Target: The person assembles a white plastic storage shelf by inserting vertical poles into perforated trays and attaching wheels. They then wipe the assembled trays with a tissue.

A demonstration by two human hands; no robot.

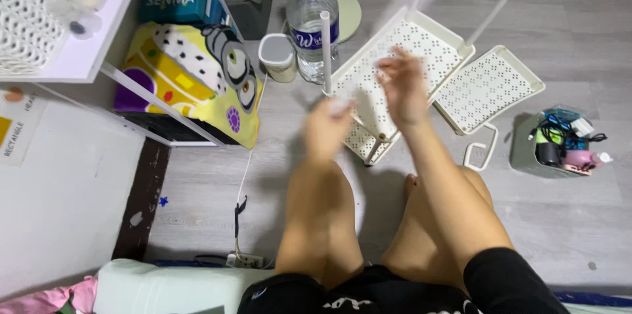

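Observation:
A white perforated shelf tray [421, 51] with thin white poles stands tilted on the grey floor in front of my knees. My left hand [327, 128] is blurred by motion and closed around the base of the near upright pole [325, 51], at the tray's left corner. My right hand [403, 87] hovers over the tray's middle, also blurred, fingers spread with nothing in them. A second perforated tray [487, 87] lies flat just to the right, with a white handle loop [479, 153] at its near edge.
A large clear water bottle [311, 21] and a small white bin [278, 57] stand behind the tray. A colourful cartoon bag [197, 80] sits under a white shelf unit [72, 57] on the left. A grey box of small items [556, 146] is at right. A cable [238, 212] runs along the floor.

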